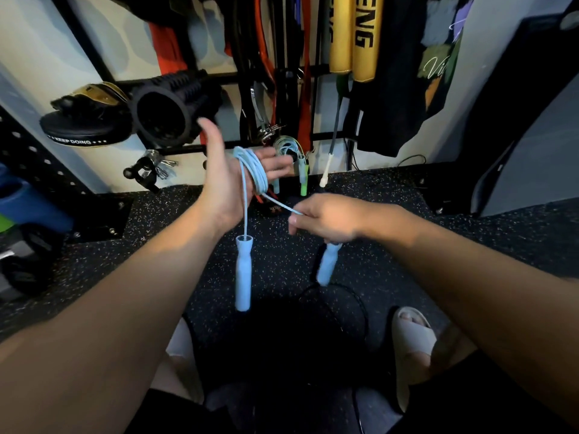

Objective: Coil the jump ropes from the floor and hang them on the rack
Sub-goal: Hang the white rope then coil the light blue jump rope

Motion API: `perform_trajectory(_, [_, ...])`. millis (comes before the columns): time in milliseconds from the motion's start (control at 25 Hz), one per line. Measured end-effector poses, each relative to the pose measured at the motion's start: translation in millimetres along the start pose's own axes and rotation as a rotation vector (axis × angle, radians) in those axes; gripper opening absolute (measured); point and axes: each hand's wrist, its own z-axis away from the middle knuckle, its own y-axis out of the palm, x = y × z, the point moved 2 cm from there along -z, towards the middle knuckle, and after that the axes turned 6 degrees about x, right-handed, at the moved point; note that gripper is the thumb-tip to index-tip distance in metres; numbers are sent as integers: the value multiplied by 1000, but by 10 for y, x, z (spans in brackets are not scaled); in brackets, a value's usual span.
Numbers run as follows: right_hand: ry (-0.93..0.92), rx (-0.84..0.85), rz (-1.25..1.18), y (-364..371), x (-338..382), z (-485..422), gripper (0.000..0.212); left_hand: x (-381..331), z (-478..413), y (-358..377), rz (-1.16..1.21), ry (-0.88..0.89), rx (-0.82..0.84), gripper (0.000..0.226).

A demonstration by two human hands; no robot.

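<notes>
1. Floor. I see a black rubber floor with pale speckles [407, 245] filling the lower view.
2. Rack. A black metal wall rack [175, 149] runs across the wall beyond the hands. It carries straps, bands and a black ribbed foam roller [169, 111]. A coiled rope with green handles [302, 173] already hangs from it, just beyond the left fingers.
3. Left hand [225, 183]. I read it as raised in front of the rack, palm turned to the camera, thumb up and fingers straight and spread.
4. Right hand [329, 219]. It sits lower and to the right. Thumb and forefinger pinch the cord, and the other fingers curl round a handle.
5. Light-blue plastic jump rope [255, 170]. It is off the floor, with several turns wound round the left palm and fingers. One taut strand runs from the coil down to the right hand's pinch.
6. First blue handle [243, 274]. It hangs straight down from the coil, below the left wrist.
7. Second blue handle [327, 264]. It protrudes below the right fist, tilted.
8. Thin black cord [360, 305]. It lies looped on the floor below the right hand.
</notes>
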Motion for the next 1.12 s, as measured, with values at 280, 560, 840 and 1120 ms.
perform_trajectory(280, [-75,-158,197,-316,169,130,29,358,29,200,-285,-308,224,116])
perform_trajectory(560, [-167,-235,-201,-390,8,165,40,432,187,343,-197,-601,595,126])
perform_trajectory(840, [-184,-140,-627,-75,-195,-52,40,433,205,318,-41,-579,767,120])
perform_trajectory(1120, [-174,-58,-828,4,-254,-103,45,401,125,233,-24,-512,563,114])
